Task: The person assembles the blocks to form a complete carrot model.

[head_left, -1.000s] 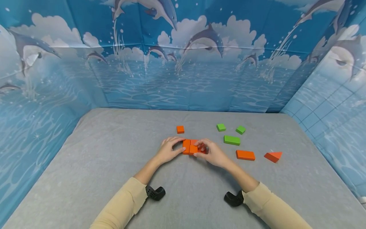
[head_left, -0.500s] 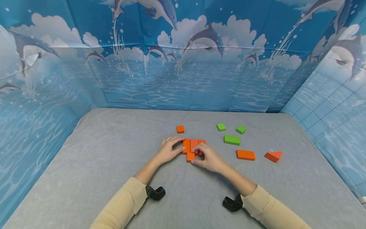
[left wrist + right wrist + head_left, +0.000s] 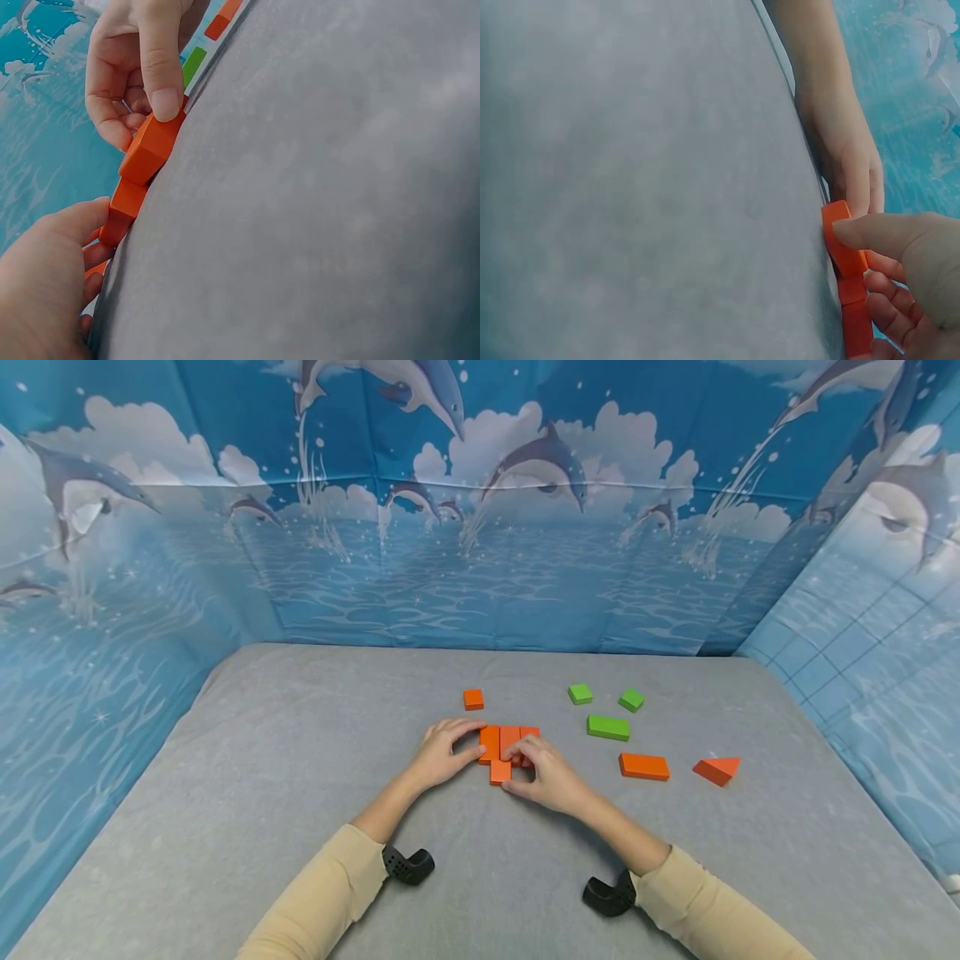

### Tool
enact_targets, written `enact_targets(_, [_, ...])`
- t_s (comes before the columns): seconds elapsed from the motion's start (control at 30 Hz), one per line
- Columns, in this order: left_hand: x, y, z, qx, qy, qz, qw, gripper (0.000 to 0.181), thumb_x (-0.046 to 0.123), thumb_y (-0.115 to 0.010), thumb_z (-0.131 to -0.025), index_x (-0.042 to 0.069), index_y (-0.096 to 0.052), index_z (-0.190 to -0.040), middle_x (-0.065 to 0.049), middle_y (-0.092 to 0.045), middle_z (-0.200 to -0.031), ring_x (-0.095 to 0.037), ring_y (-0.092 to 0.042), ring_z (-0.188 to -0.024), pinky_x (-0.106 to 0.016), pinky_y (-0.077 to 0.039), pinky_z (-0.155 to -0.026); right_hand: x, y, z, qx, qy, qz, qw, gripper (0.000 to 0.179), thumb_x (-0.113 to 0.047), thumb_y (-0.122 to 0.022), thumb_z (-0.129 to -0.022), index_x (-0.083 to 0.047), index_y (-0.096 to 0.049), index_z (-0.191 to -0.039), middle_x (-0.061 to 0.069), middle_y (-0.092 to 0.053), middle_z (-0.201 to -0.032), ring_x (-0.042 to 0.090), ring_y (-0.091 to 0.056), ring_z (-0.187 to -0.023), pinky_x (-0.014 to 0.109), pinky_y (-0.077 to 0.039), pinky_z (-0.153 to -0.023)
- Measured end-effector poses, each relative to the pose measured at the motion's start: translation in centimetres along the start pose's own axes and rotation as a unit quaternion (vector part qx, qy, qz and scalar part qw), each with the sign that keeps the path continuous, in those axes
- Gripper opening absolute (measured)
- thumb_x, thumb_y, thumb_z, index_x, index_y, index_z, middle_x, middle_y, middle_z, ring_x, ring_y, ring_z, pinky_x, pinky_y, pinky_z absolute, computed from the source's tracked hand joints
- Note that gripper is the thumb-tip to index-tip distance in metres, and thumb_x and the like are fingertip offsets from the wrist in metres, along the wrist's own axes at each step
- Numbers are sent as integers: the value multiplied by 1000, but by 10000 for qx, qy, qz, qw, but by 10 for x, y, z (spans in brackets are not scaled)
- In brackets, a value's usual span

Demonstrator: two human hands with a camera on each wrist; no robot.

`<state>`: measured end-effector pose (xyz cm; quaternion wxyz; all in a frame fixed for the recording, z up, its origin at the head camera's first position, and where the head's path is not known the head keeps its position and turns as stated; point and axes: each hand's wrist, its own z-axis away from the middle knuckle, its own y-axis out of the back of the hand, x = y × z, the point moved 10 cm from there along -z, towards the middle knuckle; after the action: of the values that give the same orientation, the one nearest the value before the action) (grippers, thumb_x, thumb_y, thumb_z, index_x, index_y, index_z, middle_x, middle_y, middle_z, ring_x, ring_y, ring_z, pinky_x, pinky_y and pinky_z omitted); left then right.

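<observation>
Three orange blocks lie side by side on the grey cloth in the head view: a left block (image 3: 489, 742), a middle block (image 3: 509, 740) and a right block (image 3: 531, 732), which is partly covered. My left hand (image 3: 441, 752) holds the left block between its thumb and fingers. A small square orange block (image 3: 500, 772) sits at the near side of the row, pinched by my right hand (image 3: 553, 777). In the left wrist view, the right thumb (image 3: 166, 103) presses the near face of that small block (image 3: 150, 148). The right hand's other fingers hide part of the row.
Beyond the row lies another small orange block (image 3: 473, 699). To the right are two small green blocks (image 3: 580, 693), a longer green block (image 3: 608, 727), an orange rectangular block (image 3: 643, 766) and an orange triangular block (image 3: 717, 770). A dolphin-print curtain (image 3: 480, 577) hangs behind the table.
My right hand has drawn the small square orange block toward me and slightly left, uncovering the middle block. The left hand stays on the left block. Little differs over the last half second.
</observation>
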<state>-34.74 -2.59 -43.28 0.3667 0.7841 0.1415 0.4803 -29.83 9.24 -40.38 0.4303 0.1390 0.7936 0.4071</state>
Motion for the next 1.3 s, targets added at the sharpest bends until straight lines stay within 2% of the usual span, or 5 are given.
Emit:
enact_targets(0.43, [0,0,0,15,-25,-7,10000,42,31,-60,-88,13,-56,-126,-6,-53,-128,-26,-42,-121,-50,-21,-103,1,-1,-1,80,8,34,10000,30,-13,-77,-73,-7,-59,-96,1,-52,-86,14,-47,-76,26,-42,-69])
enact_targets(0.57, [0,0,0,5,-16,17,10000,42,31,-60,-88,12,-56,-126,-6,-53,-129,-26,-42,-120,-50,-21,-103,1,1,-5,-61,-14,-348,9994,30,-13,-76,-74,-4,-59,-97,4,-54,-87,16,-47,-74,27,-41,-66])
enact_targets(0.9, [1,-1,-1,-51,15,-35,10000,43,33,-60,-88,15,-56,-127,-5,-52,-130,-25,-42,-121,-50,-22,-103,20,32,-53,62,-293,-860,9958,29,-6,-67,-82,6,-58,-107,20,-56,-92,23,-52,-74,34,-45,-67])
enact_targets(1.17, [0,-1,-1,-72,49,-2,10000,44,33,-60,-88,15,-56,-127,-5,-52,-130,-25,-42,-121,-51,-21,-103,46,17,-85,-686,-921,-933,9890,39,-13,-61,-88,0,-52,-124,16,-56,-99,25,-53,-82,32,-45,-68])
enact_targets(1.3, [0,-1,-1,-25,-27,34,10000,43,31,-61,-87,14,-56,-127,-5,-52,-130,-26,-42,-120,-53,-21,-102,51,6,-93,-892,-899,-966,9872,40,-12,-60,-89,-1,-51,-126,15,-56,-98,24,-54,-80,32,-46,-69])
